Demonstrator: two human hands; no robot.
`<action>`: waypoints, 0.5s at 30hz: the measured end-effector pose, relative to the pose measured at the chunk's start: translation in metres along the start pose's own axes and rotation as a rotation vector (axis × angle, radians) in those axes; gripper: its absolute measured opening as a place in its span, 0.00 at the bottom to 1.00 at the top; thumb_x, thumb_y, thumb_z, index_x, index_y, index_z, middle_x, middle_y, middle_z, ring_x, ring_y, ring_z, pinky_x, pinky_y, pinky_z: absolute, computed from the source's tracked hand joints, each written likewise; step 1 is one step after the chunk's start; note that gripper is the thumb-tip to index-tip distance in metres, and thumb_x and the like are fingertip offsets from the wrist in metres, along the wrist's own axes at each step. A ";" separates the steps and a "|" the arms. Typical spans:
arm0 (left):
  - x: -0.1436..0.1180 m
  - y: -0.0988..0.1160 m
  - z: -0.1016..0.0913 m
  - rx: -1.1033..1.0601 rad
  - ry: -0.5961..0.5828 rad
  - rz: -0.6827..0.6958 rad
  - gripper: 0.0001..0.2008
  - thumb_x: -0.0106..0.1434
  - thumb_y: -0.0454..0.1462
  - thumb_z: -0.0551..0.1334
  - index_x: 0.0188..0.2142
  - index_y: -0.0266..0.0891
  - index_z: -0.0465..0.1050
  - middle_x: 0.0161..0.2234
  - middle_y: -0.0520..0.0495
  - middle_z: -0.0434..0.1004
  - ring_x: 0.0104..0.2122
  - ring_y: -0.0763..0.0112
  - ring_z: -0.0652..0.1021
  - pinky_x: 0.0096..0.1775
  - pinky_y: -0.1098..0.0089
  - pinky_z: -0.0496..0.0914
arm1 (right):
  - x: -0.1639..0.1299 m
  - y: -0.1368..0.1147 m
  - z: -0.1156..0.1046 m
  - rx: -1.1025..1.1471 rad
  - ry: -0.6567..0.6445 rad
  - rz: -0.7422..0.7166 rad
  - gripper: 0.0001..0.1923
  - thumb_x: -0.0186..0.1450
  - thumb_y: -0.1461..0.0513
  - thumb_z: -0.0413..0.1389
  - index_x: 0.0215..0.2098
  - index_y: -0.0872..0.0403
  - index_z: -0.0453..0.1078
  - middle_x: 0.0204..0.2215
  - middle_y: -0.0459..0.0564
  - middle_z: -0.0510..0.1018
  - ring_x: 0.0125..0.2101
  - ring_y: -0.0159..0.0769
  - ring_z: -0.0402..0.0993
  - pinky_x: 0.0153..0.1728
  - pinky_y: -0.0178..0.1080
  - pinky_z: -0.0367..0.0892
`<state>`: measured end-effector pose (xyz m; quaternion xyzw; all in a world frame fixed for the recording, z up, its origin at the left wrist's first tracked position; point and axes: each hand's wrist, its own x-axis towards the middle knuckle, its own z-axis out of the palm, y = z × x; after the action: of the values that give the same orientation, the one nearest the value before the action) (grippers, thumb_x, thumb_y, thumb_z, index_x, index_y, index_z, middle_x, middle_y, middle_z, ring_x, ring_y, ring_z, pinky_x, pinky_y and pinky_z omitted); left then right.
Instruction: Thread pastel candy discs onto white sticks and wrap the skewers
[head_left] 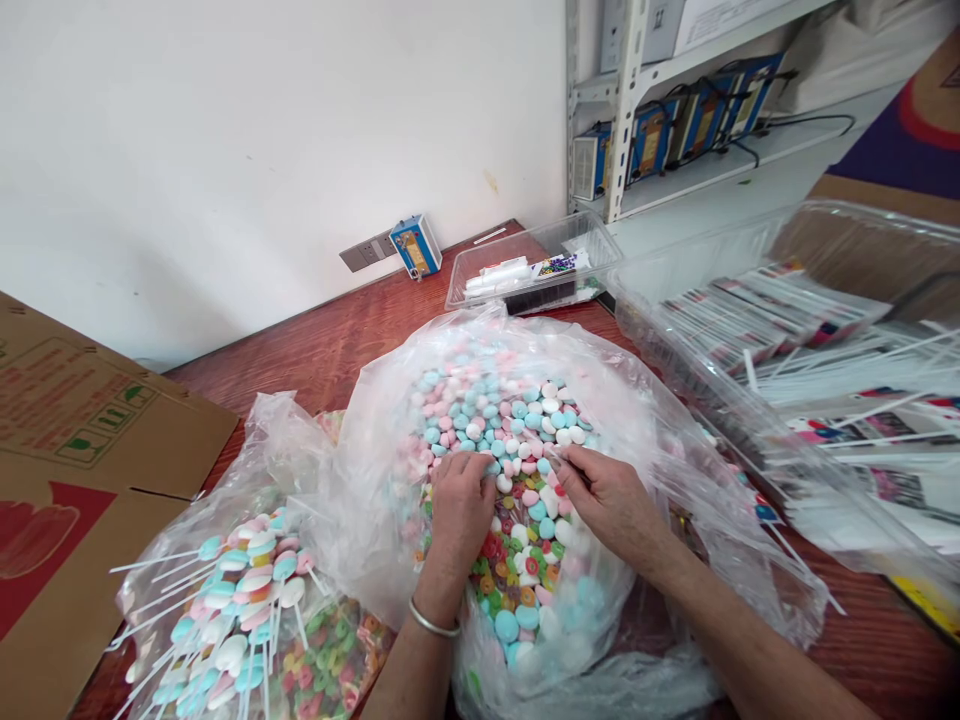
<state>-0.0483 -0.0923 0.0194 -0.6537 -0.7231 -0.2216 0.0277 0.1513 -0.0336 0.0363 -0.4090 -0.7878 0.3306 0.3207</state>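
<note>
The left hand (459, 505) and right hand (606, 497) pinch small candies (517, 440) inside the open plastic bag (375, 440), frame centre; they seem light, hard, easily scattered, best gripped by the edges.

Beyond the fingertips a plain white wall (262, 130) rises in soft, even light, with a grey socket plate (367, 251) low on it where it meets the red-brown wooden table (330, 345). Up and to the right of the fingers stands a white metal shelving unit (626, 100), blue boxes (697, 120) lined along one shelf. Far to their left lies flattened brown cardboard (67, 450).
</note>
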 end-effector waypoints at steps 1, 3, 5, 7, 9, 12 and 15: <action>-0.001 -0.002 -0.003 -0.007 0.036 -0.025 0.11 0.60 0.29 0.61 0.41 0.43 0.73 0.39 0.47 0.77 0.43 0.61 0.73 0.45 0.60 0.67 | 0.000 0.000 0.000 0.001 0.000 -0.001 0.13 0.70 0.60 0.45 0.28 0.51 0.62 0.24 0.44 0.71 0.26 0.34 0.67 0.28 0.34 0.57; -0.003 -0.008 -0.009 -0.006 0.081 -0.073 0.10 0.61 0.31 0.61 0.42 0.42 0.73 0.40 0.46 0.76 0.43 0.60 0.73 0.45 0.60 0.67 | 0.000 0.001 0.000 -0.004 -0.002 -0.004 0.13 0.70 0.60 0.45 0.27 0.51 0.62 0.23 0.44 0.70 0.25 0.34 0.66 0.28 0.34 0.56; -0.004 -0.012 -0.013 0.002 0.071 -0.099 0.09 0.62 0.32 0.61 0.42 0.42 0.73 0.41 0.45 0.76 0.43 0.59 0.73 0.45 0.59 0.68 | -0.001 0.001 0.001 -0.017 -0.009 -0.008 0.14 0.70 0.60 0.45 0.26 0.51 0.59 0.22 0.43 0.69 0.24 0.33 0.64 0.27 0.34 0.55; -0.004 -0.016 -0.014 0.006 0.023 -0.093 0.10 0.62 0.33 0.60 0.43 0.42 0.74 0.40 0.45 0.76 0.43 0.60 0.73 0.45 0.60 0.68 | -0.001 0.001 0.002 -0.033 -0.013 -0.013 0.15 0.70 0.61 0.45 0.24 0.51 0.56 0.22 0.43 0.68 0.24 0.33 0.64 0.26 0.34 0.54; -0.004 -0.017 -0.012 0.031 -0.025 -0.064 0.10 0.63 0.33 0.60 0.44 0.43 0.74 0.40 0.46 0.77 0.43 0.60 0.73 0.45 0.60 0.68 | -0.001 0.001 0.002 -0.041 -0.015 -0.014 0.15 0.69 0.61 0.45 0.24 0.51 0.55 0.22 0.44 0.68 0.24 0.33 0.64 0.26 0.34 0.54; -0.006 -0.016 -0.008 0.127 -0.068 -0.035 0.11 0.65 0.35 0.59 0.45 0.42 0.74 0.41 0.44 0.77 0.44 0.59 0.73 0.46 0.59 0.67 | 0.000 0.001 0.001 -0.042 -0.014 -0.007 0.14 0.69 0.61 0.45 0.25 0.51 0.57 0.22 0.44 0.69 0.24 0.34 0.64 0.26 0.34 0.55; -0.008 -0.013 -0.007 0.222 -0.105 -0.034 0.13 0.63 0.36 0.61 0.48 0.42 0.73 0.44 0.43 0.76 0.46 0.56 0.72 0.47 0.56 0.66 | 0.000 0.000 0.000 -0.056 -0.018 -0.006 0.13 0.69 0.61 0.45 0.25 0.51 0.59 0.22 0.44 0.70 0.24 0.34 0.65 0.26 0.34 0.55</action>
<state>-0.0612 -0.1028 0.0192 -0.6448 -0.7547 -0.1061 0.0582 0.1510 -0.0335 0.0359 -0.4127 -0.8007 0.3111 0.3031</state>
